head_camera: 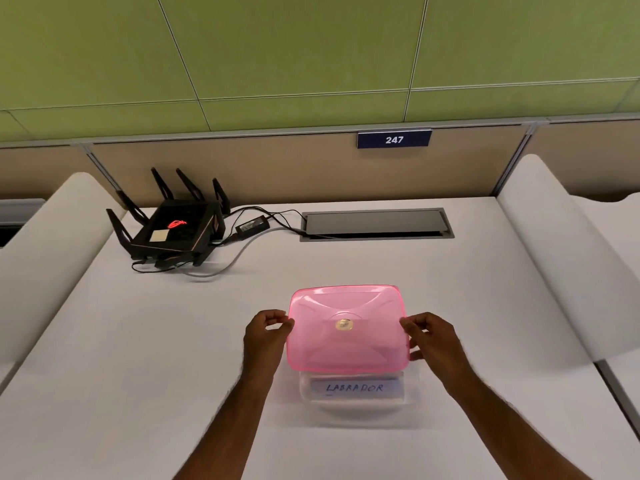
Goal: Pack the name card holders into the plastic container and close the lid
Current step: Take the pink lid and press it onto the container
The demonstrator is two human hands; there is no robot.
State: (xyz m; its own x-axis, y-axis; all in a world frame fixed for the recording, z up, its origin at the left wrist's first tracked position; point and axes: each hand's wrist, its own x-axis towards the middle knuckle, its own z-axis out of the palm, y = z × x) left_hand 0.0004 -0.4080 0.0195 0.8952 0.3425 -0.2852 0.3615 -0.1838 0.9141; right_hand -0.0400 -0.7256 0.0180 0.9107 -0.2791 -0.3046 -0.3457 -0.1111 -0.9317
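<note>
Packing stage: appears complete or nearly so. Clear plastic container [358, 398] stands on the white desk [138, 358], close to the near edge, with a name card holder [355, 387] reading "LABRADOR" visible through its front wall. No other holders seen on the desk; count inside cannot be told, since the lid hides the interior. Closing stage: in progress. Translucent pink lid [346, 329] held above the container, tilted, offset toward the far side, near edge over the container's front rim; not seated, no corner seen pressed down. Left hand [265, 336] pinches the lid's left edge between thumb and curled fingers. Right hand [431, 341] pinches the right edge likewise, thumb on top, fingers beneath. Remaining, as judged: bring lid toward the near side, level it, align all four corners with the rim, press around the edge until engaged. Risk: a holder standing above the rim could stop the lid from seating; height under the lid cannot be told. Elsewhere on the desk, well apart from the work: black router [173, 230] with antennas, power adapter [252, 225], cable-port cover [375, 224]; number plate "247" [394, 139] on the partition.
</note>
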